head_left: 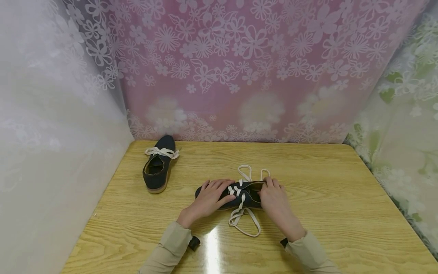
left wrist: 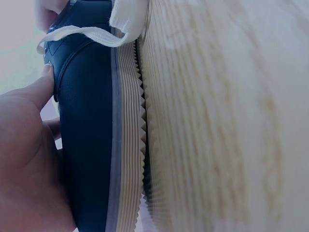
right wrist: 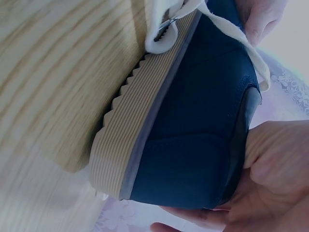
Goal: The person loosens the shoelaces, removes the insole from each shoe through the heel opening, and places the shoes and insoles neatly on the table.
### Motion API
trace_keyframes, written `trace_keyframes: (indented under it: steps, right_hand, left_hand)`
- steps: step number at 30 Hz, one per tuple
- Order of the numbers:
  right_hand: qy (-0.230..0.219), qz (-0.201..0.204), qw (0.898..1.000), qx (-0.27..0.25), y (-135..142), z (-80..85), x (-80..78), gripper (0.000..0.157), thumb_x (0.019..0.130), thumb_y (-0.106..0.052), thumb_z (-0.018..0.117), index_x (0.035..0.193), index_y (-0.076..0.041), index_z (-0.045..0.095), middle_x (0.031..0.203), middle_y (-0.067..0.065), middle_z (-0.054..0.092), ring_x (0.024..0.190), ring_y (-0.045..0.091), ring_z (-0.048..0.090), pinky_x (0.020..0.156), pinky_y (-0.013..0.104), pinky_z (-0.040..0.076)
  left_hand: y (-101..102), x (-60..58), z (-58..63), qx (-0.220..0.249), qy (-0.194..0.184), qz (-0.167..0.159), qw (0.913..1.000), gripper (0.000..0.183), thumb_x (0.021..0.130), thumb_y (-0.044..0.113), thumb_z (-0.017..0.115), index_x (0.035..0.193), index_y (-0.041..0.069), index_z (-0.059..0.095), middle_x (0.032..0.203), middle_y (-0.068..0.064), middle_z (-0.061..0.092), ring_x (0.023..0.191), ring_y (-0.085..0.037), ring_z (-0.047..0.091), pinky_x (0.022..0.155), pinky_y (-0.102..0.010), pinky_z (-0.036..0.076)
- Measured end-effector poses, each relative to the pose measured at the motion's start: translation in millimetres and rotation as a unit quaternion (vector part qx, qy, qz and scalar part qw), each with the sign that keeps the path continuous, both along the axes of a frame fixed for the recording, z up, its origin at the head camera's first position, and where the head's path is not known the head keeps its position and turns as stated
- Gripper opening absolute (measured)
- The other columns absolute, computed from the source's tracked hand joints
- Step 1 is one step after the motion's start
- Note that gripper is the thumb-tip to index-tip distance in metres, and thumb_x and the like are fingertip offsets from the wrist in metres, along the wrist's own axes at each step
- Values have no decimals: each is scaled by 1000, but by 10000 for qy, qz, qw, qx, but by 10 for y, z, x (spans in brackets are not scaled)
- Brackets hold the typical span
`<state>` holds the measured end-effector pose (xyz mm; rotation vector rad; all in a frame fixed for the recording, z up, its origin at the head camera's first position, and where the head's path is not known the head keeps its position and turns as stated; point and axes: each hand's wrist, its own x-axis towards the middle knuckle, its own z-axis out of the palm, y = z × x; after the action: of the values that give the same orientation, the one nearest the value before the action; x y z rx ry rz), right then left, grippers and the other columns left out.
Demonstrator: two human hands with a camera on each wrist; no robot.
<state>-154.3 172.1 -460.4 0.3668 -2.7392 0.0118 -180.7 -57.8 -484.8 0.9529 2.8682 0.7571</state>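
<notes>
While one tied shoe (head_left: 161, 160) stands back left on the table (head_left: 342, 182), the left hand (head_left: 213, 198) holds a second, untied shoe (head_left: 253, 204) near centre by its toe, the right hand (head_left: 276, 199) by its heel.

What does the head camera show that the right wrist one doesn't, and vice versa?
Of these two, only the head view shows the second shoe, its bow tied. Only the right wrist view shows the ribs and jagged edge of the sole. Both show the handled shoe, its white laces, the table, the left hand and right hand.
</notes>
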Motion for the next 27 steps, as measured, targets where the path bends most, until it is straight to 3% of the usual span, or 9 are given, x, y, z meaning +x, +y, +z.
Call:
trace_keyframes:
  steps: [5, 11, 21, 27]
  right_hand:
    - [-3, -99, 10000, 2, -35, 34, 7, 24, 79, -14, 72, 84, 7, 64, 97, 17, 53, 83, 32, 53, 59, 43, 46]
    - [252, 7, 9996, 99, -43, 48, 0, 18, 78, -9, 71, 79, 8, 64, 91, 18, 54, 74, 31, 54, 57, 42, 46]
    - [1123, 790, 9905, -115, 36, 8, -39, 15, 70, -6, 72, 72, 4, 60, 94, 17, 56, 74, 28, 56, 59, 37, 48]
    - [1312, 1037, 9849, -443, 92, -20, -48, 15, 72, -7, 68, 72, -3, 54, 102, 16, 58, 82, 27, 59, 61, 39, 48]
  left_hand:
    - [1, 1, 0, 6, -4, 7, 10000, 58, 93, 57, 34, 144, 29, 31, 144, 3, 35, 133, -22, 32, 107, -57, 16]
    - [4, 1, -8, -5, 27, 18, 10000, 58, 93, 58, 34, 144, 29, 31, 144, 3, 35, 133, -22, 32, 107, -56, 16]
    - [6, 10, 5, -29, 34, 62, 10000, 58, 93, 57, 34, 143, 29, 32, 144, 3, 36, 132, -21, 33, 107, -56, 16]
    - [10, 18, 19, -41, 27, 79, 10000, 59, 93, 58, 34, 143, 29, 32, 144, 3, 36, 132, -21, 33, 107, -56, 16]
